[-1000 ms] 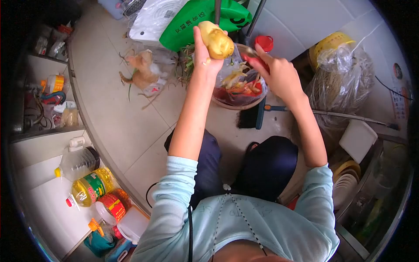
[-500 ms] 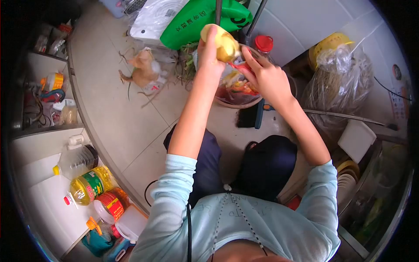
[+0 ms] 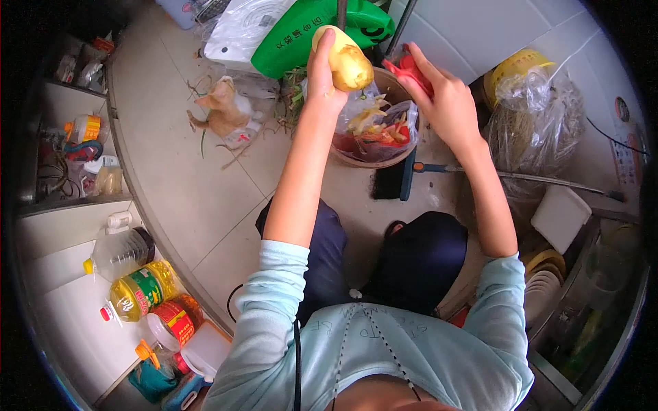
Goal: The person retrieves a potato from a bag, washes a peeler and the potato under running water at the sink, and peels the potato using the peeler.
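My left hand (image 3: 325,77) is closed around a mostly peeled potato (image 3: 351,68), pale yellow with brown skin left near its lower end. Off to the right, my right hand (image 3: 444,103) grips a red peeler (image 3: 411,70), apart from the potato; its blade is hard to make out. Below and between both hands stands a round waste bin (image 3: 373,164) lined with a clear bag. Pale peelings and red scraps (image 3: 384,129) lie inside it.
An orange-and-white kitten (image 3: 225,109) sits on the floor at left. A broom (image 3: 394,181) lies by the bin, and a green bag (image 3: 308,34) is behind it. Oil bottles (image 3: 140,291) fill a shelf at left; a plastic-wrapped bundle (image 3: 534,123) stands at right.
My right hand has drawn the peeler away from the potato, up and to the right. The potato has tipped slightly in my left hand, and more of the bin shows.
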Demonstrator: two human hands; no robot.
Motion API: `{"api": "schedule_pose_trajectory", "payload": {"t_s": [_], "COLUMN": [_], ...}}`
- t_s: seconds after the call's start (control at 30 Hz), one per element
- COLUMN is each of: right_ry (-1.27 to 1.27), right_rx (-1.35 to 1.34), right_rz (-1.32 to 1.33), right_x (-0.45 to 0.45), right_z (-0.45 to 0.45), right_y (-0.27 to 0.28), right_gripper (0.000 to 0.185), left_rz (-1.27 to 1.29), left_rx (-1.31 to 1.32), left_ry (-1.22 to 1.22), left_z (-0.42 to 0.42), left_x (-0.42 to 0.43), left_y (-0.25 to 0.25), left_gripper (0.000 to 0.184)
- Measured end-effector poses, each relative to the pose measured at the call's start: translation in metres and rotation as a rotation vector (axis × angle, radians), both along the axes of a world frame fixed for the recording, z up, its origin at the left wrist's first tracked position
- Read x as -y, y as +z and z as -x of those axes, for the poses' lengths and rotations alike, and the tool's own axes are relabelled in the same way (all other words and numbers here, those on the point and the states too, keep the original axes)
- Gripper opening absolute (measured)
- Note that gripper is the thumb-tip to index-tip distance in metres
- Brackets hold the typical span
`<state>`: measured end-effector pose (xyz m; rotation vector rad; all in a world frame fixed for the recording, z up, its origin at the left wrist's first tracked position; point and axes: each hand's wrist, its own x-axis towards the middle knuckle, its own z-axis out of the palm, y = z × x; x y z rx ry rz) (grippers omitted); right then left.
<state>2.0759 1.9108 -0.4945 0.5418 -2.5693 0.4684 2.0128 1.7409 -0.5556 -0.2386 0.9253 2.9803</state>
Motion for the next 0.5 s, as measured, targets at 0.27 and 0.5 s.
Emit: {"api": "schedule_pose_trajectory", "payload": {"t_s": [0.27, 0.5], "right_ry": [0.051, 0.217], "right_rx": [0.056, 0.047], "right_rz": [-0.075, 0.205], "right_x": [0.036, 0.026], "right_z": [0.008, -0.006], "right_y": [0.007, -0.021], "right_gripper": [0.044, 0.042], "left_rz": [0.014, 0.043], "left_rx": [-0.076, 0.025], "left_ry": [-0.019, 0.098], "left_z": [-0.005, -0.008], "left_x": [-0.004, -0.007], "left_y": [0.002, -0.001], "left_gripper": [0.034, 0.032]}}
